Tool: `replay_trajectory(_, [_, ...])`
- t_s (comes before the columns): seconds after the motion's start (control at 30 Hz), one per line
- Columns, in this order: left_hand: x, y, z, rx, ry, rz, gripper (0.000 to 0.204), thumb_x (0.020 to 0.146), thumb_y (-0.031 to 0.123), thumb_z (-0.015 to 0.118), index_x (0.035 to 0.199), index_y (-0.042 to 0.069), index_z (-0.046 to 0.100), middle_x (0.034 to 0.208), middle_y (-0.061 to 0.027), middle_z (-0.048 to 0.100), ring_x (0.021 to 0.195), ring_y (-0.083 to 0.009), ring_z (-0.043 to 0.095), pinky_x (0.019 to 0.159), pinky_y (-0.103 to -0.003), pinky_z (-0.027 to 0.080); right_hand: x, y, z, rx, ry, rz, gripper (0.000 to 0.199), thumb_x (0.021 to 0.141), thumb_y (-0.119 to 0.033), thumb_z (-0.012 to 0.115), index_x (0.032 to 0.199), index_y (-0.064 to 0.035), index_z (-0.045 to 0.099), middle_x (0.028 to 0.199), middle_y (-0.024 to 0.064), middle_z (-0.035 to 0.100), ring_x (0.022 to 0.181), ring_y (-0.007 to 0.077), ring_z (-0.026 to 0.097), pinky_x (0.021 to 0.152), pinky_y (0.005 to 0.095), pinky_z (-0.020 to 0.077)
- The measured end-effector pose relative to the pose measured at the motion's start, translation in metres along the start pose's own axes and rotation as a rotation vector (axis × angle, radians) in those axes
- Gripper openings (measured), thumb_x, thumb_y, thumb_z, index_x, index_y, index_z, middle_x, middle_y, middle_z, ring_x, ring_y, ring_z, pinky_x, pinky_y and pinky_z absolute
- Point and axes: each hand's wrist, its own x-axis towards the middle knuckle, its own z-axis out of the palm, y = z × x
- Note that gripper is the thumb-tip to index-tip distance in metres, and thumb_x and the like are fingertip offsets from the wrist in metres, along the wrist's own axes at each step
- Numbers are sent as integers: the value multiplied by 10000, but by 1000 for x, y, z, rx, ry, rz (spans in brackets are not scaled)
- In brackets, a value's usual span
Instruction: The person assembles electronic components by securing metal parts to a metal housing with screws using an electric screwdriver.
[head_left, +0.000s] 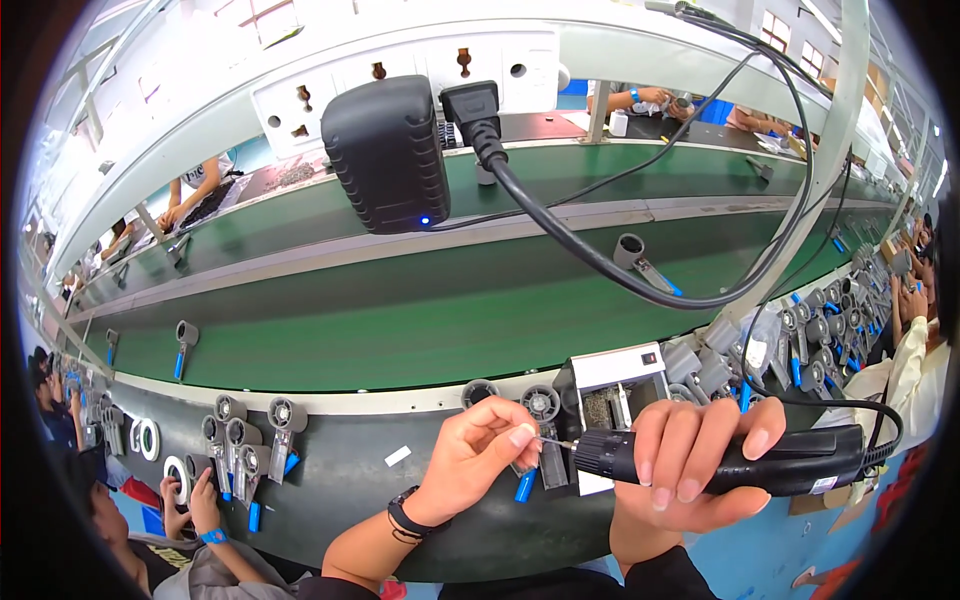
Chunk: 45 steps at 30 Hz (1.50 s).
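Green conveyor behind counter [340,480] | right hand [690,455] gripping electric screwdriver [730,465] lying level, tip pointing left | left hand [480,450] fingers [515,433] pinching 1 screw [552,440] at the tip

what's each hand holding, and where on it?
Right hand: black electric screwdriver, wrapped around the middle of its barrel. Left hand: fingertips pinch at the driver's bit tip; whether a screw is there is too small to tell.
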Motion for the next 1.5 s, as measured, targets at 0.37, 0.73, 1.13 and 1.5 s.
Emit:
replay_trajectory(0.37, [0,-9,0,-88,-108,30,141,1026,139,506,1042,7,552,917,-59,612,812,-121,599,749,-283,508,-1,1,2,18,29,-1,340,962,-367,627,1095,-150,401,693,-6,536,507,93,553,530,251,446])
replay_trajectory(0.73, [-3,-3,1,127,-175,222,130,1025,117,480,1012,0,536,963,-112,586,809,-145,605,717,-286,519,3,-4,-11,136,17,131,300,1004,-383,544,1095,-143,389,702,9,519,507,108,521,539,277,444])
replay_trajectory(1.13, [-22,-19,50,-227,123,237,159,1032,159,468,957,21,489,870,-116,557,724,-182,563,649,-332,484,3,-15,-6,46,-8,-13,343,972,-405,593,1063,-145,389,676,11,538,484,130,559,495,272,454])
replay_trajectory(1.5, [-13,-16,46,-435,150,79,219,1041,215,452,890,58,469,825,-78,519,688,-172,496,666,-317,431,1,-13,-5,74,3,-6,341,974,-404,591,1069,-144,391,680,5,538,495,119,565,495,264,463])
